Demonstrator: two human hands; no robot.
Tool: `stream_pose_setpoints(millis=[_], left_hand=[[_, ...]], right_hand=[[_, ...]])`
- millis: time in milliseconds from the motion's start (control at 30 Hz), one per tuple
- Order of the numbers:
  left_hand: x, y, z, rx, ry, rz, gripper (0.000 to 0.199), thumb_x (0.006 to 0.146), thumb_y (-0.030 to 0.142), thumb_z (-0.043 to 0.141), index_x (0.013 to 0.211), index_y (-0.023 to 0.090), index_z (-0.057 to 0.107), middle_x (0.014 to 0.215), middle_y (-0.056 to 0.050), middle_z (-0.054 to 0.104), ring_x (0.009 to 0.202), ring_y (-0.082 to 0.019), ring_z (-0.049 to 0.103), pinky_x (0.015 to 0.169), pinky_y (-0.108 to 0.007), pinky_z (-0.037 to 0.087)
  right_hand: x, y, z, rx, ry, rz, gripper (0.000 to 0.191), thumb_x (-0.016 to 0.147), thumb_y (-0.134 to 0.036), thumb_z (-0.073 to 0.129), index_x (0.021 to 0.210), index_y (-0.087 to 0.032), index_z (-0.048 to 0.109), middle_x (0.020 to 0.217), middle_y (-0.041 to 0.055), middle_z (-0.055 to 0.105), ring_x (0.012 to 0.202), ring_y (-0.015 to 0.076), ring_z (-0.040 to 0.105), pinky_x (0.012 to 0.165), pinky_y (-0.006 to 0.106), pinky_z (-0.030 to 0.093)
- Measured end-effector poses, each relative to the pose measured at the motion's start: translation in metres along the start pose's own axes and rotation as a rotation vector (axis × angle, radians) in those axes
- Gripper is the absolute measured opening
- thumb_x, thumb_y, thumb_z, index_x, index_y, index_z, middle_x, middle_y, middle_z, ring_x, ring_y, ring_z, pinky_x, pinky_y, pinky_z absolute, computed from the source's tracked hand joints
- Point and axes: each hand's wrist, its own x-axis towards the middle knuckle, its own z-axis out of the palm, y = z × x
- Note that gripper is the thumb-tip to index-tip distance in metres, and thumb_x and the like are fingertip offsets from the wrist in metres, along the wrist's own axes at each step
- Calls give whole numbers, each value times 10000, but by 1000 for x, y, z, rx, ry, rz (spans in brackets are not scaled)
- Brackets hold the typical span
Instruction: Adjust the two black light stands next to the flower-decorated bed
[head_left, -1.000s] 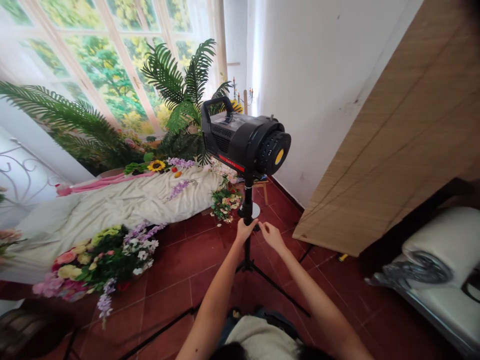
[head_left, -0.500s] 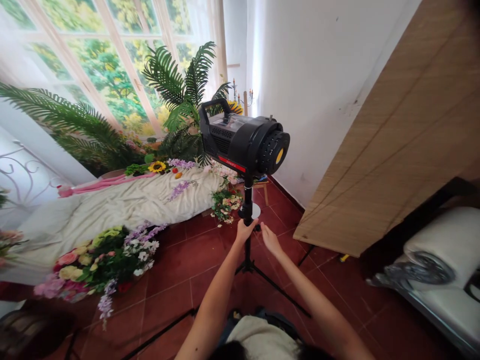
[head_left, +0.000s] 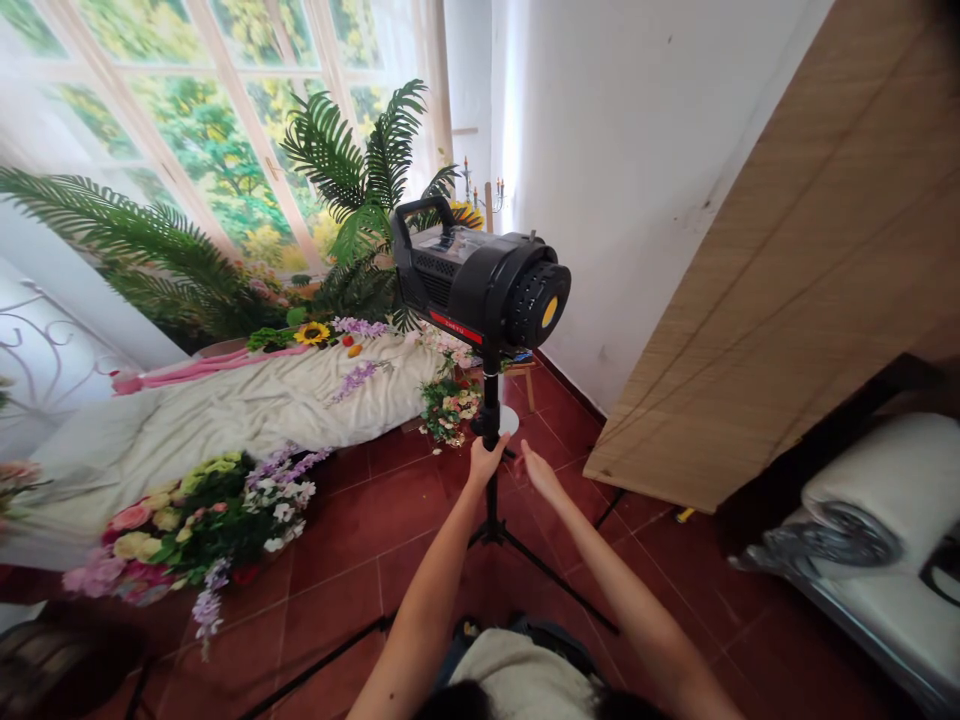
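Lamp (head_left: pixel 476 285) atop stand (head_left: pixel 492 503), bed (head_left: pixel 232 405) at left, panel (head_left: pixel 750 290) at right

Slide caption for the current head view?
Left hand grips the stand below the black lamp; right hand is open beside it.

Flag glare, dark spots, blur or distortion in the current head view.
Head view: window scene looks washed out toward the upper left; head view: lower-left corner too dark to make out; head view: lettering soft on the red label of the lamp; head view: edges look stretched, as through a wide lens.
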Motion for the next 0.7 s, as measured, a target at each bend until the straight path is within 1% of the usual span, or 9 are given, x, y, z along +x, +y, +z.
stream_pose_setpoints(millis=[67,133,200,267,333,400,500,567,700], left_hand=[[-1,0,1,-22,6,5,380,615,500,670,712,137,617,703,-36,619,650,-145,553,634,-252,433],[0,-1,2,-45,16,3,385,621,504,662,711,133,612,719,-41,619,657,-141,546,638,-250,430],[1,-2,3,-66,23,-5,392,619,506,664,712,130,604,715,-39,612,644,-133,533,630,-245,424],[1,-4,4,-78,24,-18,399,610,506,672,705,126,594,689,-33,601,620,-125,519,612,-240,414],[2,-7,5,-84,4,-27,398,610,505,672,689,126,583,655,-26,588,592,-117,508,589,-234,403],[2,-9,5,-82,-14,-20,390,623,504,663,682,129,574,637,-19,578,573,-111,503,572,-229,396],[3,-13,6,-51,2,-6,377,640,501,650,672,135,563,622,-7,565,555,-101,493,550,-219,382],[5,-16,7,-29,19,-24,374,635,497,655,657,137,557,602,2,552,538,-94,478,534,-216,372],[8,-17,9,-66,-9,-64,360,612,473,681,632,136,556,600,-1,554,541,-95,484,545,-223,381]], right_hand=[[-5,-6,-4,-272,96,-201,446,827,-621,340,753,-222,525,724,21,611,650,169,570,551,239,371],[-8,-12,-6,-458,113,-346,410,835,-598,367,808,-233,552,842,34,639,788,191,594,632,254,388],[-6,-15,-5,-532,109,-390,416,864,-564,332,827,-230,576,897,51,648,859,196,595,678,256,389],[-1,-14,0,-472,96,-362,459,880,-548,295,771,-216,592,826,58,656,828,189,601,680,247,390],[7,-10,7,-272,41,-259,530,883,-549,266,624,-195,563,617,49,614,650,164,590,608,234,390],[12,-5,15,89,-49,-96,537,886,-523,271,531,-188,495,451,14,509,438,112,482,468,206,343],[16,-3,23,794,-247,198,409,890,-366,333,540,-183,442,390,-41,419,298,49,272,319,167,173],[16,-5,24,1134,-366,322,329,863,-229,356,541,-183,404,378,-63,378,285,37,212,292,147,125],[17,-12,19,1324,-419,339,283,806,-83,353,542,-184,372,389,-74,370,307,36,233,298,104,195]])
